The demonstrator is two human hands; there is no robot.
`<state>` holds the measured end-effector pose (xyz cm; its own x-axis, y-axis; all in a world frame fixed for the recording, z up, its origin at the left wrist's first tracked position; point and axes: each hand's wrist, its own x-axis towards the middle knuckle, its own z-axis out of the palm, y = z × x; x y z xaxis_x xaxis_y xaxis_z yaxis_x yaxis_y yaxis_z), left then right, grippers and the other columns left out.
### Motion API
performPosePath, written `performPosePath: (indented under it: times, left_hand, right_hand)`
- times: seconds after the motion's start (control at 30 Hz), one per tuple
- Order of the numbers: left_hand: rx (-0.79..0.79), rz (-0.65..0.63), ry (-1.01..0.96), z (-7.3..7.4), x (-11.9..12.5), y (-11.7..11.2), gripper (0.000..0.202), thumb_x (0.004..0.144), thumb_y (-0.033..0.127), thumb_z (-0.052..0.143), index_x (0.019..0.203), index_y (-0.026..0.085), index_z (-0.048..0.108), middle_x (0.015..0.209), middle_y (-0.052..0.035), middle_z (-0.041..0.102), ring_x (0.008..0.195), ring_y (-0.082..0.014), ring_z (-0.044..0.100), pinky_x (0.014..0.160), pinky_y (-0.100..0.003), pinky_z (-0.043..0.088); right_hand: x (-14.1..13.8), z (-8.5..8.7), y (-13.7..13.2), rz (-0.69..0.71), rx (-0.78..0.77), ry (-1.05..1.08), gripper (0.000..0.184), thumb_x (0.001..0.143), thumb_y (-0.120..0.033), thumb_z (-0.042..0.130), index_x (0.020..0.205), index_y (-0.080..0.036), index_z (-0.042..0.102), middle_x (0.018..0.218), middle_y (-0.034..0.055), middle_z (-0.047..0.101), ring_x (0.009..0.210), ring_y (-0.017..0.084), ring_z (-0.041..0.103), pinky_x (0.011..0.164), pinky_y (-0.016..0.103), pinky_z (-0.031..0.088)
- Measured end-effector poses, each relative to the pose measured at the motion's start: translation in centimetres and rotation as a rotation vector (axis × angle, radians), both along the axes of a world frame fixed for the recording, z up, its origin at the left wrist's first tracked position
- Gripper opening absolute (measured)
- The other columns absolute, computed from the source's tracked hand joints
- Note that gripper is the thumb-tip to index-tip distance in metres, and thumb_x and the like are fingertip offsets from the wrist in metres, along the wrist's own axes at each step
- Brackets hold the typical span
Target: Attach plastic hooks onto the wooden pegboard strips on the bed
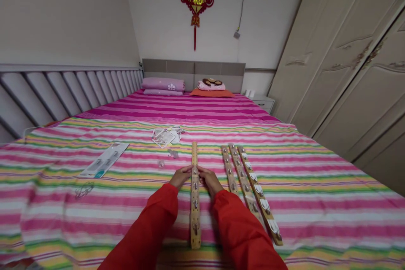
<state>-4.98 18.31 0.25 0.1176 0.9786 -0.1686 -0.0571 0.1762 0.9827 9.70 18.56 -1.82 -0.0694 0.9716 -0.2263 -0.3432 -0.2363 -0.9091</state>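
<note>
A narrow wooden strip (194,215) lies lengthwise in front of me, with a row of small metal hooks (195,204) along its near part. The far end has bare wood with small holes. From the left, my left hand (181,176) closes its fingers against the strip's edge. My right hand (209,179) comes from the right, its fingertips closed at a small metal hook (195,171) on the strip. Exactly how the fingertips grip it is too small to make out.
To the right lie two wooden strips with metal hooks (242,173) and one with white pieces (262,194). A flat package (106,160) and thin wire-like pieces (84,190) lie left. Plastic packets (164,136) are farther off. Everything rests on a striped bedspread (136,228).
</note>
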Motion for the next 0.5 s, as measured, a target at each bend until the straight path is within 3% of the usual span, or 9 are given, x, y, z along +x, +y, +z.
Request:
performPosePath:
  times: [0.1,0.23,0.3,0.37,0.5]
  left_hand:
    - [0.014,0.147,0.059,0.2,-1.9,-0.5,0.054,0.053,0.033,0.075,0.103,0.014,0.07,0.072,-0.0033,0.069,0.064,-0.0147,0.061,0.062,-0.028,0.047]
    - [0.225,0.575,0.273,0.4,-6.0,-0.6,0.036,0.059,0.034,0.066,0.088,0.014,0.069,0.075,-0.0044,0.067,0.073,-0.0178,0.062,0.07,-0.03,0.049]
    - [0.234,0.76,0.401,0.5,-7.9,-0.2,0.031,0.06,0.036,0.064,0.083,0.015,0.066,0.073,-0.0045,0.066,0.073,-0.0197,0.062,0.073,-0.033,0.05]
    - [0.209,0.842,0.534,0.4,-9.1,0.2,0.031,0.059,0.038,0.065,0.08,0.015,0.063,0.074,-0.006,0.065,0.075,-0.0222,0.062,0.077,-0.037,0.05]
    - [0.181,0.831,0.676,-0.1,-9.7,0.9,0.028,0.061,0.041,0.065,0.074,0.017,0.059,0.08,-0.0103,0.066,0.084,-0.0262,0.063,0.082,-0.04,0.048]
  right_hand:
    - [0.3,0.1,0.0,-0.015,-0.032,0.071,0.056,0.055,-0.007,0.05,0.107,-0.01,0.07,0.049,-0.0035,0.058,0.04,0.008,0.043,0.042,0.019,0.034]
    - [0.1,0.1,0.1,-0.072,-0.072,0.082,0.062,0.056,-0.008,0.048,0.116,-0.006,0.064,0.05,-0.0032,0.058,0.04,0.009,0.046,0.041,0.019,0.037]
    - [0.0,0.2,0.2,-0.096,-0.084,0.062,0.064,0.056,-0.007,0.048,0.119,-0.005,0.061,0.048,-0.0038,0.057,0.039,0.009,0.047,0.041,0.019,0.037]
    - [-0.2,0.2,0.2,-0.107,-0.092,0.051,0.064,0.056,-0.007,0.048,0.119,-0.004,0.06,0.047,-0.0041,0.056,0.039,0.01,0.047,0.04,0.019,0.037]
    - [-0.2,0.2,0.1,-0.114,-0.091,0.042,0.06,0.058,-0.008,0.05,0.116,-0.006,0.062,0.048,-0.0038,0.057,0.04,0.01,0.048,0.041,0.02,0.038]
